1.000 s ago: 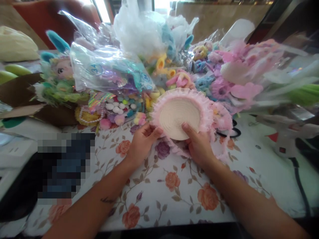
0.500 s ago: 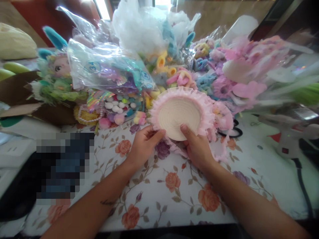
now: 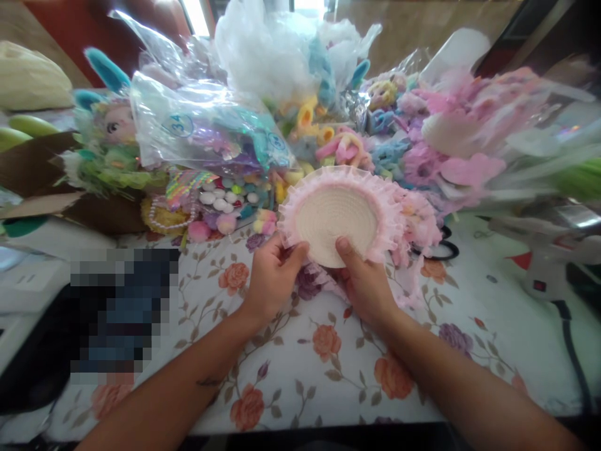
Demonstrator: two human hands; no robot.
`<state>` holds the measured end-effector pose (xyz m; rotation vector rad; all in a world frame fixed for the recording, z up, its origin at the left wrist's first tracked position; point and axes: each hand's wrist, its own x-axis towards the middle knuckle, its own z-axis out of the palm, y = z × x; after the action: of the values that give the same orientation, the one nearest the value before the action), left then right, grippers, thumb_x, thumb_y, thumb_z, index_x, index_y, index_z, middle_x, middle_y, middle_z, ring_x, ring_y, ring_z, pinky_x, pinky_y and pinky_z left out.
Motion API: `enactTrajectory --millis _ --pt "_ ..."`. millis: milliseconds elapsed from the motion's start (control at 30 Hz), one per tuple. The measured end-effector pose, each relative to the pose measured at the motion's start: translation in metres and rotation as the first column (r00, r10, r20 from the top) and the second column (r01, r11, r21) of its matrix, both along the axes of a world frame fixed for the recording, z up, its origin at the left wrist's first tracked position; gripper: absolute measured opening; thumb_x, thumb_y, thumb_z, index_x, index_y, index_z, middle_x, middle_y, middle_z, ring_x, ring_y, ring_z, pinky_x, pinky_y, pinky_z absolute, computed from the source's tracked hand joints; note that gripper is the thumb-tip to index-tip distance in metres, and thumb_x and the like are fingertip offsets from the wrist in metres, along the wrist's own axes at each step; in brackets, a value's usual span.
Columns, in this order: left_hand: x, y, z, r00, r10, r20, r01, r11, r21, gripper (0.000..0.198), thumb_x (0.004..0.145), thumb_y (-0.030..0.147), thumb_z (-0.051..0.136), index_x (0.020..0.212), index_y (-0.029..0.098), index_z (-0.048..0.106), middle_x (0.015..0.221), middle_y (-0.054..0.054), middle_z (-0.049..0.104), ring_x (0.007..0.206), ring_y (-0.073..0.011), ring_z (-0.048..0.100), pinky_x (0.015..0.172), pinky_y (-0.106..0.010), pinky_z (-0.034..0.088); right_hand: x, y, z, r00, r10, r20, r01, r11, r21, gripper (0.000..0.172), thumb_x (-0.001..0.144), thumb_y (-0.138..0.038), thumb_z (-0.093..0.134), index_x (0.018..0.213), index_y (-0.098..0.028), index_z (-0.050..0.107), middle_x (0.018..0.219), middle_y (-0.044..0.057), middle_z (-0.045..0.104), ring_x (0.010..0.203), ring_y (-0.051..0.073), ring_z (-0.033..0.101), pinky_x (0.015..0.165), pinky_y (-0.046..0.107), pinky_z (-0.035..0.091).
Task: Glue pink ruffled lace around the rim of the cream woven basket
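Note:
Both hands hold a small round cream straw hat (image 3: 335, 216) edged with a pink lace ruffle, tilted up with its underside facing me. My left hand (image 3: 272, 279) pinches the ruffle at the lower left rim, fingers closed. My right hand (image 3: 364, 282) grips the lower edge, thumb pressed on the cream disc, fingers hidden behind it. A loose length of pink lace (image 3: 408, 275) trails from the hat down to the floral tablecloth (image 3: 291, 369).
Clear plastic bags (image 3: 201, 125) of colourful trims and plush toys pile up behind the hat. Pink flowers (image 3: 451, 156) lie at the right, with a white glue gun (image 3: 544, 269) and its black cord. A dish of beads (image 3: 220, 203) sits left of the hat.
The hat has shifted slightly left and towards me, and both hands have moved closer together along its lower rim.

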<state>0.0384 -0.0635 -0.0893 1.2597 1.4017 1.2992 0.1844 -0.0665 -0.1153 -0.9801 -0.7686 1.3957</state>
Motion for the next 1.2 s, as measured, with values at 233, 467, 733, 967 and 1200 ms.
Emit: enactTrajectory --millis 233,467,733,967,1200 --pt "-0.005 0.002 -0.008 0.979 -0.135 0.152 0.136 0.991 0.005 0.038 0.069 0.033 0.085 0.100 0.019 0.069 0.099 -0.005 0.076 0.090 -0.0196 0.070 0.079 -0.028 0.054 0.001 0.002 0.003 0.997 -0.029 -0.065 0.026 0.998 -0.056 0.055 0.080 -0.045 0.078 0.128 -0.024 0.062 0.130 0.009 0.068 0.131 0.031 0.057 0.110 0.054 0.047" --pt "-0.005 0.000 0.001 0.999 -0.040 0.027 0.039 0.998 0.044 0.021 0.087 0.040 0.066 0.084 0.019 0.066 0.079 -0.001 0.068 0.073 -0.0143 0.061 0.065 -0.024 0.048 0.003 0.002 -0.001 0.996 0.023 -0.089 -0.027 0.999 -0.047 0.046 0.083 -0.044 0.075 0.123 -0.024 0.065 0.131 0.009 0.067 0.126 0.031 0.060 0.105 0.054 0.051" --pt "-0.013 0.003 -0.006 0.992 -0.054 -0.110 0.063 0.995 0.076 0.022 0.090 0.038 0.062 0.092 0.017 0.067 0.084 -0.002 0.069 0.074 -0.0152 0.060 0.067 -0.026 0.048 0.008 0.000 0.001 0.995 0.021 0.100 -0.016 0.999 -0.051 0.039 0.082 -0.046 0.076 0.112 -0.021 0.071 0.131 0.008 0.068 0.127 0.029 0.060 0.112 0.048 0.045" --pt "-0.012 0.003 -0.008 0.955 0.082 -0.286 -0.010 0.969 0.246 0.016 0.090 0.032 0.059 0.082 0.018 0.063 0.071 -0.001 0.065 0.062 -0.0148 0.055 0.060 -0.028 0.044 0.005 -0.006 0.003 0.992 0.033 0.119 -0.027 0.998 -0.055 0.051 0.081 -0.044 0.078 0.126 -0.025 0.065 0.129 0.006 0.069 0.125 0.027 0.062 0.112 0.046 0.046" --pt "-0.015 0.008 -0.011 0.930 0.111 -0.350 -0.013 0.962 0.273 0.023 0.091 0.036 0.059 0.076 0.018 0.059 0.066 0.001 0.057 0.061 -0.0137 0.048 0.059 -0.029 0.040 0.001 -0.003 0.004 0.998 0.054 -0.014 -0.054 0.998 -0.011 0.056 0.081 -0.039 0.078 0.134 -0.028 0.060 0.136 0.005 0.065 0.127 0.027 0.061 0.110 0.045 0.048"
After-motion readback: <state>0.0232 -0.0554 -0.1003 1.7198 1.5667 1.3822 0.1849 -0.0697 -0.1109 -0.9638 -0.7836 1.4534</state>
